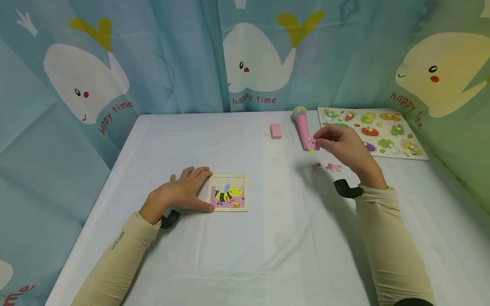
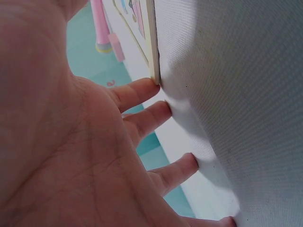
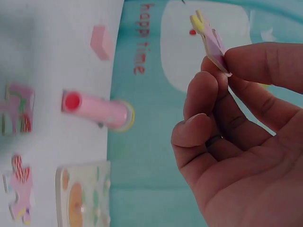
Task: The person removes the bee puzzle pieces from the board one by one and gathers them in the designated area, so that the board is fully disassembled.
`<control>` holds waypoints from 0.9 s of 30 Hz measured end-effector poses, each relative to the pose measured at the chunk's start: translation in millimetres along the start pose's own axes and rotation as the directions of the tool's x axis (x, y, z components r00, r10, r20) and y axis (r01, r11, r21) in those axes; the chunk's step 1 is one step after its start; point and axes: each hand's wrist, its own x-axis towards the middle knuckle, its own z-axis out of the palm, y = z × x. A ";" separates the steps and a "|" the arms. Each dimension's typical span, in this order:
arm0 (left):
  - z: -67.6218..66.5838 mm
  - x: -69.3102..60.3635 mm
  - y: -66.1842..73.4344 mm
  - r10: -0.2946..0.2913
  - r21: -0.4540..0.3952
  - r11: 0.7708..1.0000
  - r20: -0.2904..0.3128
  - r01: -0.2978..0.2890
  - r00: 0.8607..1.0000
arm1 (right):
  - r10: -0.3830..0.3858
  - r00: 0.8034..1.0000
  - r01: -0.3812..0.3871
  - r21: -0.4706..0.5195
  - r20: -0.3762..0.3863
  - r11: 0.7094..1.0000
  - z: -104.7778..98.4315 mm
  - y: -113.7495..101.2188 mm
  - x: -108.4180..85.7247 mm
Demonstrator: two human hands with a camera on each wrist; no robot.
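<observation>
A small wooden frame puzzle [image 1: 228, 208] with a yellow and black bee picture lies flat; its upper part shows bare wood. The left hand [image 1: 181, 190] is spread at its left side, thumb and index fingertip touching the frame's left corners. In the left wrist view, a fingertip of the left hand [image 2: 90, 137] meets the corner of the frame [image 2: 152, 52]. Raised over the table, the right hand [image 1: 350, 151] pinches a pink puzzle piece [image 1: 312, 144] between thumb and index finger; the piece [image 3: 210, 42] is seen nearly edge-on in the right wrist view.
Two loose pink puzzle pieces [image 1: 334, 167] lie below the right hand, one of them [image 3: 20, 109] at the left edge of the right wrist view. Behind are a pink block [image 1: 275, 131], a pink toy microphone [image 1: 302, 126] and a vegetable puzzle board [image 1: 415, 148]. Curtains hang around the table.
</observation>
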 end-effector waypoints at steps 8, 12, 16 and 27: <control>-0.8 0.2 0.4 -0.002 -0.006 1.000 0.010 0.002 1.000 | 0.104 0.994 -0.104 -0.005 -0.024 0.995 -20.5 14.8 -4.1; -1.8 -0.4 2.4 0.001 -0.003 1.000 0.008 -0.001 1.000 | 0.145 0.989 -0.145 0.008 -0.036 0.989 -29.3 24.5 -6.6; -3.3 -2.4 4.4 0.005 -0.014 1.000 0.005 -0.005 1.000 | 0.166 0.985 -0.165 0.025 -0.051 0.986 -38.6 36.5 -9.7; -1.9 -0.8 1.7 -0.001 -0.015 1.000 0.011 0.001 1.000 | 0.262 0.964 -0.263 -0.035 -0.037 0.964 -59.0 66.2 -15.5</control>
